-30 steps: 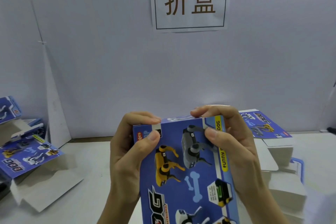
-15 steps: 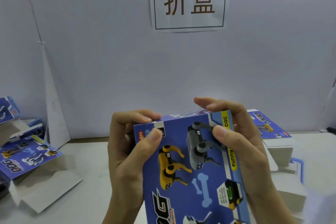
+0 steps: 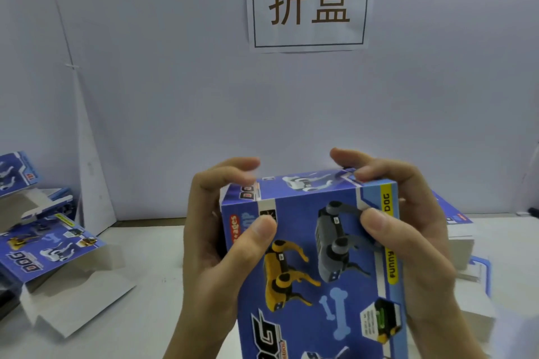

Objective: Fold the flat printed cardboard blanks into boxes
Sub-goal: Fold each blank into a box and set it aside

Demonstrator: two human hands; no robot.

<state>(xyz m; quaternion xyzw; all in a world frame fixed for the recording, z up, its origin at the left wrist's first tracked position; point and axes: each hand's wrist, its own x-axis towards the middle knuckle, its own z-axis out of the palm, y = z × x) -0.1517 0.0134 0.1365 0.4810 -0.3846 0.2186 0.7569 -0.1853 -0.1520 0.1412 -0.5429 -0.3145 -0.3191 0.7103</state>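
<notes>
Gripping the upper corners of the blue robot-dog box [image 3: 320,285], the left hand [image 3: 215,242] and right hand [image 3: 408,242] are pressing thumbs on its printed front, fingers curling over the top panel. It is being held upright above the white table [image 3: 151,256], between loose blanks [image 3: 49,245] at left and stacked blanks [image 3: 460,242] at right.

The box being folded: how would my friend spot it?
Look straight below the white sign on the wall. There the left hand and right hand grip a blue box with robot dogs. Unlike the blanks lying on the table, it is held up.
</notes>
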